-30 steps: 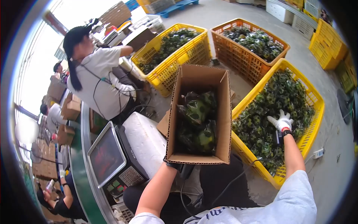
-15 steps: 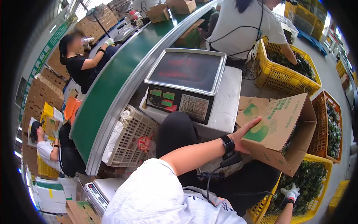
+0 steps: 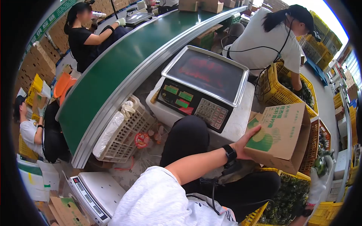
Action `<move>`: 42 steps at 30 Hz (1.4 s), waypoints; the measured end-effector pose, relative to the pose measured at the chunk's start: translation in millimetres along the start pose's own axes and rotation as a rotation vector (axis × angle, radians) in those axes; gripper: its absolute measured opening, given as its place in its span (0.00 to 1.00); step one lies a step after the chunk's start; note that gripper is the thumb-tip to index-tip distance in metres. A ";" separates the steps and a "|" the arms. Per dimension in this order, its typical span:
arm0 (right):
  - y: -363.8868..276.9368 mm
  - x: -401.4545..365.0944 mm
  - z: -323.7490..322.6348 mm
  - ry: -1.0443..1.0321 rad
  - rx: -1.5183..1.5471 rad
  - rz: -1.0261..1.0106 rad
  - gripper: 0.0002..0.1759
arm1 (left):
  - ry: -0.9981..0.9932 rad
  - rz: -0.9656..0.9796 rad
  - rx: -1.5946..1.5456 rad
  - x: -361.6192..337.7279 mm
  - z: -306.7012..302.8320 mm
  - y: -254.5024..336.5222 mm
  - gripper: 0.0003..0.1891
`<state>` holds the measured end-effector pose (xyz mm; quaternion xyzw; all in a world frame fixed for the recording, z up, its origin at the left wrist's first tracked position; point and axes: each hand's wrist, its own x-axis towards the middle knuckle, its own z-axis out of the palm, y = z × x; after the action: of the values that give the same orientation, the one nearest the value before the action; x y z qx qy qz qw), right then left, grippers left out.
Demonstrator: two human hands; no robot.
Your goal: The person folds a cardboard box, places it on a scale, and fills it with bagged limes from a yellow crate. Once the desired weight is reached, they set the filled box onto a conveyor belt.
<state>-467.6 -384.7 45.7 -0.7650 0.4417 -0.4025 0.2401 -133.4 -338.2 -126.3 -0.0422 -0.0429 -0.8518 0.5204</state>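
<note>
Landmark: weighing scale (image 3: 205,81), its steel pan and keypad facing the person, seated on a white foam block (image 3: 241,120)
Left hand (image 3: 245,145): bare, black watch (image 3: 229,153) on the wrist, just right of the scale and below its keypad; thumb spread across the printed side of the cardboard box (image 3: 281,133), the other fingers hidden beneath it, so the hand grips and carries the box
Cardboard box: tilted in the air right of the scale, green printed side towards the scale, open mouth turned away from it; its contents are hidden
Right hand (image 3: 316,184): in a white glove, far right of the scale and lower, beyond the box mouth; raised and closed around a green pack (image 3: 322,160), though blur hides the fingers
Green pack: sticks up from the glove, near the box's open edge, apart from it
Yellow crate (image 3: 260,216): below and right of the scale, under the box, filled with dark green packs (image 3: 290,196)
Orange crate (image 3: 315,139): right of the scale, behind the box
Conveyor belt (image 3: 120,64): green, curving past the left of the scale
White basket (image 3: 132,132): left of the scale, beneath the belt's edge
Co-worker in white (image 3: 271,37): behind and right of the scale, bending over another yellow crate (image 3: 275,90)
Co-worker in black (image 3: 85,37): far left of the scale, across the belt
</note>
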 end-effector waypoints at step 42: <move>-266.6 286.1 399.0 -0.988 -0.633 -0.904 0.37 | 0.709 0.379 1.101 -99.9 57.2 200.2 0.26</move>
<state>73.1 -496.8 130.2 -0.9969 0.0191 0.0758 -0.0105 91.9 -334.4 -75.4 0.5035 -0.2891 -0.5622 0.5889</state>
